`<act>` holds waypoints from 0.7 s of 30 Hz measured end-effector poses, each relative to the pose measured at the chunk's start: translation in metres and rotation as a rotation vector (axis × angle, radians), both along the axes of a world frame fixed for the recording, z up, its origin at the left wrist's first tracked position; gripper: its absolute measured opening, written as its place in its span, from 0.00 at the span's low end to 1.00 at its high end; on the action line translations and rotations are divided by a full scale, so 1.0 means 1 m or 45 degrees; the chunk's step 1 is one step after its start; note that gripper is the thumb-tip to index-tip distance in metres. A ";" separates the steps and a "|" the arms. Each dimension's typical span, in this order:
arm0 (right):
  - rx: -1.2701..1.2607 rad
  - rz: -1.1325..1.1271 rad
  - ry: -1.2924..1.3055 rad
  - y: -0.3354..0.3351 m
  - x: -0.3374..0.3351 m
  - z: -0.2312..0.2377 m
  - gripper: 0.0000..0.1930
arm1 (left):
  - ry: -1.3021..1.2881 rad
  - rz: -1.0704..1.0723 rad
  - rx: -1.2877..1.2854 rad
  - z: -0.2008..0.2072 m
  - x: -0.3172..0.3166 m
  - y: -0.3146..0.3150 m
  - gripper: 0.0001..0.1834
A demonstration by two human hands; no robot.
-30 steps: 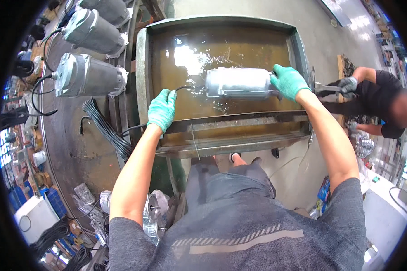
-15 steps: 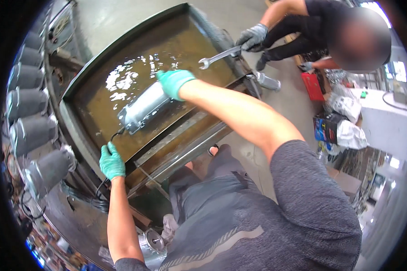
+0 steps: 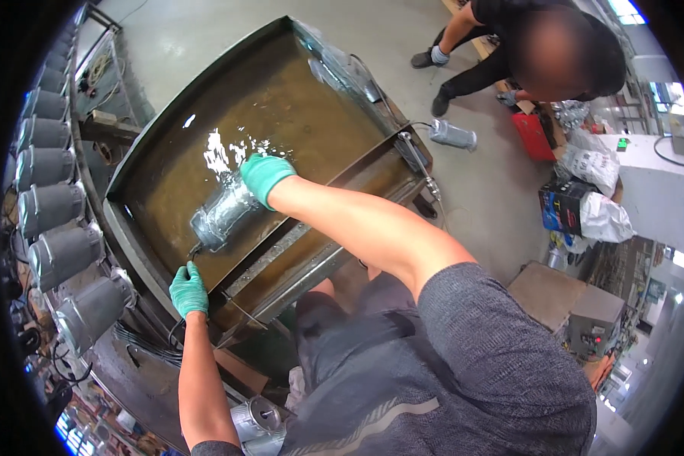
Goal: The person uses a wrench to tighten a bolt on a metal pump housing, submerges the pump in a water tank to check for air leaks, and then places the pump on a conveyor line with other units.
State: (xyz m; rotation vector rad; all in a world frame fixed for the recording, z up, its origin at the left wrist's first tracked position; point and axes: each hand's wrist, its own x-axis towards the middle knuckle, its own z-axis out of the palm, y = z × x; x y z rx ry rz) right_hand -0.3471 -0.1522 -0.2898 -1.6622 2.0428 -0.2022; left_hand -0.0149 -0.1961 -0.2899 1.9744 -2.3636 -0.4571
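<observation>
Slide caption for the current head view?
Green-gloved right hand on a silver metal cylinder in a grey metal tank of brown liquid; green-gloved left hand holding its black cable.

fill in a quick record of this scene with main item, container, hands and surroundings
main item: silver cylindrical motor, lying in brownish water
container: metal tank
left hand: green-gloved, closed around the black cable
right hand: green-gloved, at the motor's other end, exact grip hidden
left side: row of grey motors
upper right: co-worker's gloved hand, red box
</observation>
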 end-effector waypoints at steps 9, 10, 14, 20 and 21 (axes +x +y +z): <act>0.160 -0.101 0.282 -0.003 0.031 -0.008 0.11 | 0.044 0.017 0.051 -0.009 0.007 -0.004 0.20; 0.187 -0.140 0.262 -0.005 0.036 -0.009 0.12 | 0.018 0.021 0.050 -0.009 0.006 -0.003 0.20; 0.195 -0.155 0.315 -0.018 0.041 -0.030 0.15 | 0.017 0.015 0.052 -0.012 0.001 -0.011 0.21; 0.249 -0.061 0.275 -0.017 0.042 -0.022 0.14 | 0.089 -0.004 0.076 -0.022 0.015 -0.012 0.20; 0.307 -0.090 0.251 -0.018 0.043 -0.019 0.16 | 0.116 -0.010 0.057 -0.024 0.015 -0.010 0.20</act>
